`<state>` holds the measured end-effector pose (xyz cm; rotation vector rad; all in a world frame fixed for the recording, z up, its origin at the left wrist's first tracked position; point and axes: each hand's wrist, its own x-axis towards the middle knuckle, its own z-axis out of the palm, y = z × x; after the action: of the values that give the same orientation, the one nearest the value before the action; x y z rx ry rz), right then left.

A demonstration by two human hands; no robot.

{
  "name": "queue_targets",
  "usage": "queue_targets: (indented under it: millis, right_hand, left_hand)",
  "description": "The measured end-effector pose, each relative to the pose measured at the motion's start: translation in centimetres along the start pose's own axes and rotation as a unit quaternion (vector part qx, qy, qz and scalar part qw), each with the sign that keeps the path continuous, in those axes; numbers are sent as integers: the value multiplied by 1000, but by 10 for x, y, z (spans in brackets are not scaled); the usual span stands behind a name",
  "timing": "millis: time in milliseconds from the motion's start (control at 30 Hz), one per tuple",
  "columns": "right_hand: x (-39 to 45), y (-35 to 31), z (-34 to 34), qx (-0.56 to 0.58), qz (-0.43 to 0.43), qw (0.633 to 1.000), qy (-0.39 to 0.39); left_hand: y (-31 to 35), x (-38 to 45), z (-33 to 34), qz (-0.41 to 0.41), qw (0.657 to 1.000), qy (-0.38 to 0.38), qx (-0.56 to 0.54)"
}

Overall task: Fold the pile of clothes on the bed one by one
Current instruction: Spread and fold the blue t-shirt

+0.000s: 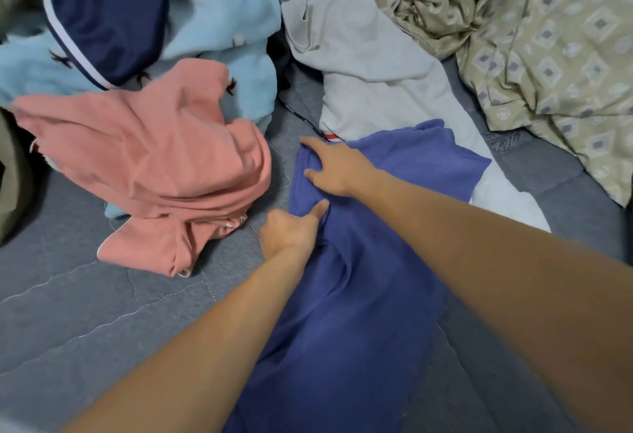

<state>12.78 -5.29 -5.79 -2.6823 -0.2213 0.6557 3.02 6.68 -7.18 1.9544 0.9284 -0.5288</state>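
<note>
A blue garment (363, 295) lies stretched along the grey bed from the bottom centre to the middle. My left hand (291, 230) pinches a fold of it near its far left edge, thumb on top. My right hand (334, 167) sits just beyond, its fingers curled into the cloth at the far end with the index finger stretched out along the edge. To the left a pile holds a salmon-pink garment (154, 165), a light blue fleece (226, 21) and a navy garment with white trim (113, 11).
A pale grey-white garment (370, 66) lies spread behind the blue one, partly under it. A crumpled beige patterned sheet (548, 49) fills the right back. The grey quilted bed cover (85, 323) shows bare at the lower left.
</note>
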Motion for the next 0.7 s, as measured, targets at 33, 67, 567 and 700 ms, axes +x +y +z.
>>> queue_targets:
  millis: [33,67,567,700]
  right_hand:
    - [8,-3,-2,-31,-2,999,-16]
    - [16,-7,-3,-60,-3,998,-29]
    - [17,1,-22,176,99,975,92]
    - [-16,22,-51,328,43,938,103]
  left_hand:
    - [2,-2,0,-7,1000,-19,-13]
    - [3,-5,0,-8,999,-34,-21]
    - [-16,-3,-7,207,972,-7,-112]
    - [6,-15,-20,335,939,10,-83]
